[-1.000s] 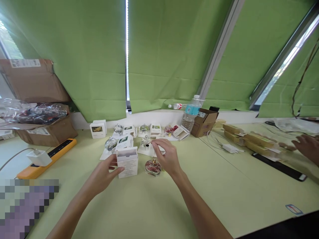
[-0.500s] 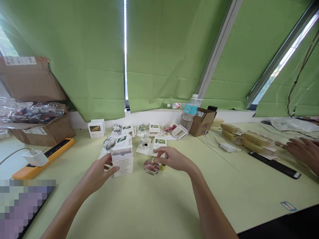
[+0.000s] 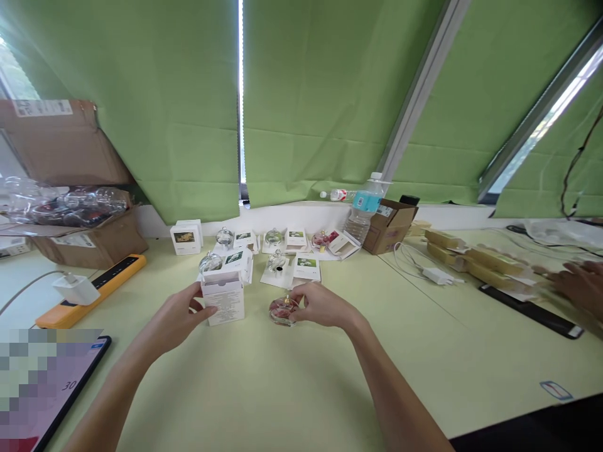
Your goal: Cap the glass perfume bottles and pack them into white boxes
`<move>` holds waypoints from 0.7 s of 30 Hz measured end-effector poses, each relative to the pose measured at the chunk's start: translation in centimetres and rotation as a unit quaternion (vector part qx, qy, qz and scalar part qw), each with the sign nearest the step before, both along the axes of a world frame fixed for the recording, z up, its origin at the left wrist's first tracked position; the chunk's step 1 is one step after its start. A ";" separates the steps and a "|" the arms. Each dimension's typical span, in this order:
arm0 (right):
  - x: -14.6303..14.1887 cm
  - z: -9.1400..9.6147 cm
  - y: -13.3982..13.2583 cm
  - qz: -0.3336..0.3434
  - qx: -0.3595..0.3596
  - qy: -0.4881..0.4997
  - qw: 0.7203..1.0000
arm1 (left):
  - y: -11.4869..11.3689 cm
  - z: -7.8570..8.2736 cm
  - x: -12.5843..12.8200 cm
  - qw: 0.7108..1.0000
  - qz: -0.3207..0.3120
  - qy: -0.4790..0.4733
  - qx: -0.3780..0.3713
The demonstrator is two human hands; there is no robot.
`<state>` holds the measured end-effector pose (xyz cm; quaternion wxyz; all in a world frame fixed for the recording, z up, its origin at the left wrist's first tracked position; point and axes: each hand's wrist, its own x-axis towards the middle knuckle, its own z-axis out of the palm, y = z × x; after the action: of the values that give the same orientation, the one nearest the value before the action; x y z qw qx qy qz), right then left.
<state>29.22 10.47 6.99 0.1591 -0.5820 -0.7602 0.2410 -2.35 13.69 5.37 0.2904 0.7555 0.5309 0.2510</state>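
My left hand (image 3: 181, 314) is closed on the left side of a small white box (image 3: 228, 306), thumb in front and fingers behind. The box stands upright on the table with its top open. To the right, my right hand (image 3: 318, 304) grips the right edge of a round, clear perfume bottle (image 3: 281, 312) between thumb and fingers. It has pinkish contents and a gold neck, and rests on the table. Behind are more glass bottles, such as a clear bottle (image 3: 276, 262), beside white picture cards or boxes (image 3: 306, 269).
An orange power strip (image 3: 110, 282) and a tablet (image 3: 56, 392) lie left, before a cardboard carton (image 3: 89, 242) of plastic-wrapped items. At the back stand a water bottle (image 3: 365, 210) and a small brown box (image 3: 392, 226). Another person's hand (image 3: 577, 285) is by yellowish packets (image 3: 494, 267).
My right hand has moved left from beside the perfume bottle and taken hold of it. A small yellow piece beside the bottle is out of sight. My left hand keeps hold of the box.
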 end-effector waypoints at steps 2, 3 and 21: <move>-0.6 0.0 -0.1 0.008 0.006 0.007 1.000 | 0.2 0.0 -0.5 1.000 -0.007 -0.002 -0.002; -1.0 -0.1 -0.2 0.012 0.010 0.012 1.000 | 0.2 0.0 -0.7 1.000 -0.008 -0.003 -0.002; -2.7 -0.1 -0.7 -0.015 0.098 0.073 0.992 | -1.0 2.3 -1.2 0.952 0.186 0.018 0.240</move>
<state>26.50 9.80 6.86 0.2740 -0.5554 -0.7579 0.2052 -3.52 12.65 7.67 0.0387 0.6949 0.5914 0.4072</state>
